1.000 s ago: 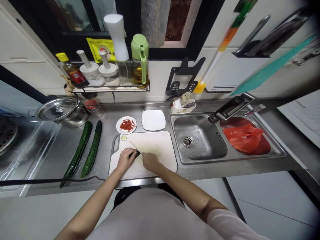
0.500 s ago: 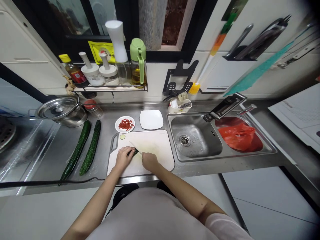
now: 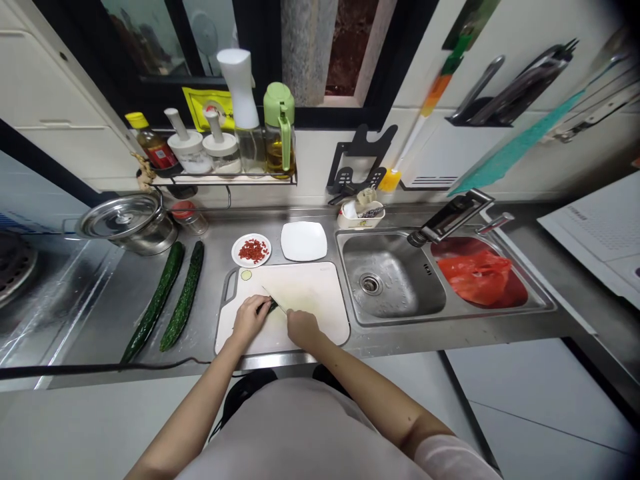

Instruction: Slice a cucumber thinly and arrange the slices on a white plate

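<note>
A white cutting board (image 3: 320, 293) lies on the steel counter in front of me. My left hand (image 3: 249, 319) is curled over a short dark green cucumber piece (image 3: 271, 306) on the board and holds it down. My right hand (image 3: 301, 327) is closed round the handle of a knife (image 3: 273, 301), whose blade runs up and left and meets the cucumber piece beside my left fingers. A single cucumber slice (image 3: 246, 275) lies at the board's far left corner.
Two whole cucumbers (image 3: 173, 293) lie left of the board. Behind it stand a small plate of red bits (image 3: 251, 250) and a white square plate (image 3: 303, 241). A lidded pot (image 3: 127, 223) is at the left. A sink (image 3: 390, 283) with a red bag (image 3: 475, 277) is at the right.
My hands and the knife stay in place on the board. The view has shifted slightly.
</note>
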{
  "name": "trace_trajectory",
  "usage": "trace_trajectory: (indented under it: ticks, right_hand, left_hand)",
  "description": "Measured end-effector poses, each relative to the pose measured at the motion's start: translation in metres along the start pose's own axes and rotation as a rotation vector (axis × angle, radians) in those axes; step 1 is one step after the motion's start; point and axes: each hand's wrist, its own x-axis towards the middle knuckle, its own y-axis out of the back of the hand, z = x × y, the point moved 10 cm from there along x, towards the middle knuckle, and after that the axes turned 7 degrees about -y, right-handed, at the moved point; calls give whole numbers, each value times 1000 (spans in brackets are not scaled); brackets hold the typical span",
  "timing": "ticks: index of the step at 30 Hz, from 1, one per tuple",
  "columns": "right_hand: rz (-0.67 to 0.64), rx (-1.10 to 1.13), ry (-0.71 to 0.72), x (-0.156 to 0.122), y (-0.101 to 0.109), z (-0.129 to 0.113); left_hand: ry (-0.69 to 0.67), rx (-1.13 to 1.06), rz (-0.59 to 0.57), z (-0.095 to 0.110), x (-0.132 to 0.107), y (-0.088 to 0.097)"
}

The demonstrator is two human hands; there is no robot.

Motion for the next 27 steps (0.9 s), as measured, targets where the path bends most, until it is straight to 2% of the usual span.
trace_trajectory:
  ticks: [6, 12, 21, 24, 27]
  right_hand:
    - [24, 35, -3, 16, 10, -12]
    - [23, 43, -11, 17, 9, -10]
    - [14, 28, -12, 1, 4, 15]
    - [26, -11, -58, -4, 6, 29]
    - [69, -36, -109, -9, 10, 41]
  left_hand:
    - [7, 13, -18, 1, -1, -1]
    - [38, 46, -33, -1, -1, -3]
    - [79, 109, -41, 4, 0, 0]
    - [137, 121, -24, 2, -2, 0]
    - [229, 104, 46, -4, -8, 3]
